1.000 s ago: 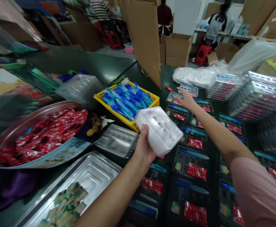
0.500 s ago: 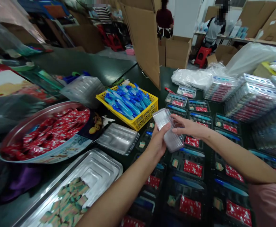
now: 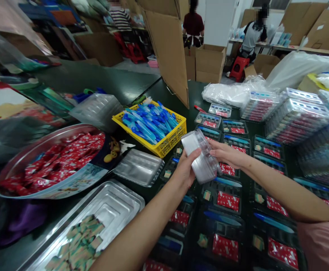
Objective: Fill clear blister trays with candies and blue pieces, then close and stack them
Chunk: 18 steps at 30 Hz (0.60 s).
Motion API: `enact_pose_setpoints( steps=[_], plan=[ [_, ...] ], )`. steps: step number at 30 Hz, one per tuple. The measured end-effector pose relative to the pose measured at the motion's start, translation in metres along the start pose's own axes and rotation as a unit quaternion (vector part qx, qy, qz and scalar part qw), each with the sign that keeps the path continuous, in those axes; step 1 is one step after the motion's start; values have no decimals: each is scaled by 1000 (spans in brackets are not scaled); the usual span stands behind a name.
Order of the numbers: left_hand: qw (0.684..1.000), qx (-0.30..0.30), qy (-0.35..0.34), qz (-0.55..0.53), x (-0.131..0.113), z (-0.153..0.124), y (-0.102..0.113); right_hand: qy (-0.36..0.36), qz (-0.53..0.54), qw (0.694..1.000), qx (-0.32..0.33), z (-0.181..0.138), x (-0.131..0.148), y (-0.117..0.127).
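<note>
Over rows of filled black trays [image 3: 208,206], the left hand [image 3: 185,171] clasped a stack of clear plastic lids [image 3: 200,160] with its thumb pressed on top. The stack was tilted, it seemed, to suit the right hand [image 3: 228,154], whose fingertips pinched its edge, just beside a yellow basket [image 3: 170,143].

The stack of trays [image 3: 200,162] is held between the left hand [image 3: 184,172] and the right hand [image 3: 228,153], above rows of filled trays [image 3: 228,199] on the table's [image 3: 119,81] right half. Behind it to the left stands a basket [image 3: 170,142] of pens [image 3: 149,122], with a cardboard sheet [image 3: 170,49] upright behind that. Further left is a pan [image 3: 31,146] of packets [image 3: 59,160], and nearer the person a metal tray [image 3: 116,205] of small blocks [image 3: 76,244].
</note>
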<state>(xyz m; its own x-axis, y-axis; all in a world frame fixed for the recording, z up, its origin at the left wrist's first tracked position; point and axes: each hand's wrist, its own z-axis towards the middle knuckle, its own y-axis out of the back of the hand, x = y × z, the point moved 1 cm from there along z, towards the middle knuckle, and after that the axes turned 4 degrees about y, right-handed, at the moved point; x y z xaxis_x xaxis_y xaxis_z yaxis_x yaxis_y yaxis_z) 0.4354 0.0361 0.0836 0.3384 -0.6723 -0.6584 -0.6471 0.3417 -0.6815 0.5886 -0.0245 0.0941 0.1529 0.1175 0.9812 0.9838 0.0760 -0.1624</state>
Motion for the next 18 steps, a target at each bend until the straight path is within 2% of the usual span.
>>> enact_pose_setpoints(
  steps=[2, 4, 7, 9, 11, 14, 16, 18],
  plan=[
    [1000, -4, 15, -13, -3, -1, 1, 4, 23, 1000, 10, -4, 5, 6],
    [999, -19, 35, -33, -7, -2, 4, 19, 8, 1000, -18, -7, 14, 25],
    [997, -41, 43, -55, -16, -1, 9, 71, -116, 982, -131, -11, 32, 83],
    [997, -41, 30, -57, -21, 0, 12, 90, -258, 937, -217, -13, 41, 136],
    [998, -35, 19, -54, -23, 2, 12, 68, -411, 868, -268, -14, 42, 187],
    [998, -25, 15, -49, -22, 5, 10, 8, -597, 767, -234, -8, 27, 239],
    [999, -22, 14, -44, -18, 8, 8, -33, -658, 730, -183, 1, 13, 254],
    [999, -19, 18, -39, -13, 10, 6, -71, -688, 709, -137, 13, 2, 256]
  ],
)
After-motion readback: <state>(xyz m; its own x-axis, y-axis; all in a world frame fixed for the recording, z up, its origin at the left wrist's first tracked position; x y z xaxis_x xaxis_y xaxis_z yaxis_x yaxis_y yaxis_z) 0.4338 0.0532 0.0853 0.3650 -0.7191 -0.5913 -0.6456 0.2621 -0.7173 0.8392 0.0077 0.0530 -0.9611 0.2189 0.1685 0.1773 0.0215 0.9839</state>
